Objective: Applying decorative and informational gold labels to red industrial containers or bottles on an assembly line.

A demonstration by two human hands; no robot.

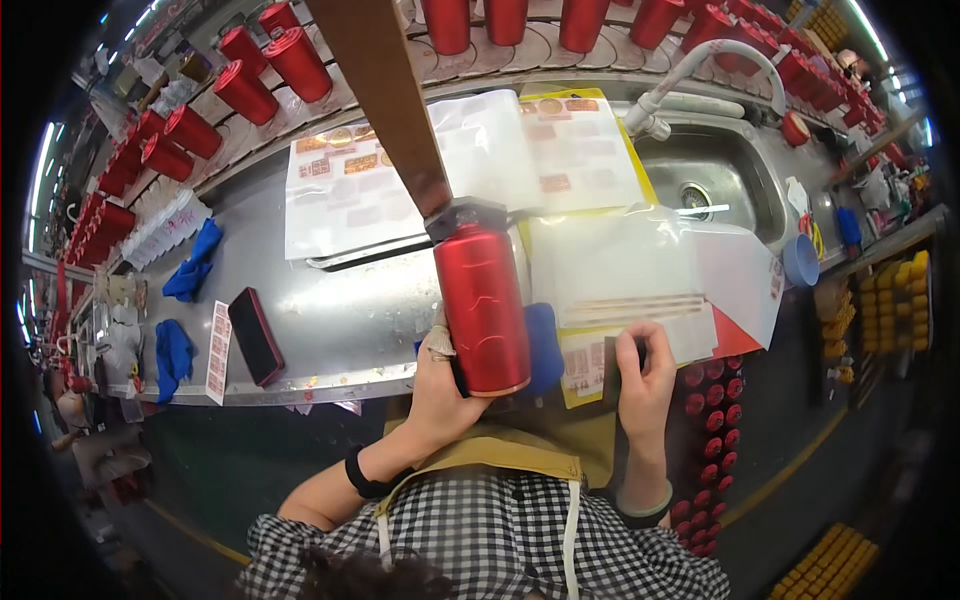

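My left hand (pixel 440 390) is wrapped around the lower left side of a shiny red metal bottle (pixel 482 310). Pale covers sit on one or more of its fingertips. The bottle's upper end meets a dark fitting (pixel 468 214) at the end of a brown bar (pixel 385 90). My right hand (pixel 645 375) is closed in a pinch beside the front edge of the decal sheets (pixel 590 365). A narrow dark strip (pixel 611 370) shows beside its fingers; what the pinch holds is too small to make out. Behind the bottle lies a blue cloth (pixel 541 350).
Translucent sheets (pixel 620 265) and printed sheets (pixel 340 195) cover much of the metal bench. A phone (pixel 256 337), a decal strip (pixel 218 352) and blue cloths (pixel 195 260) lie left. A sink (pixel 705 180) with a tap (pixel 650 125) is right. Red bottles (pixel 300 65) line a conveyor behind.
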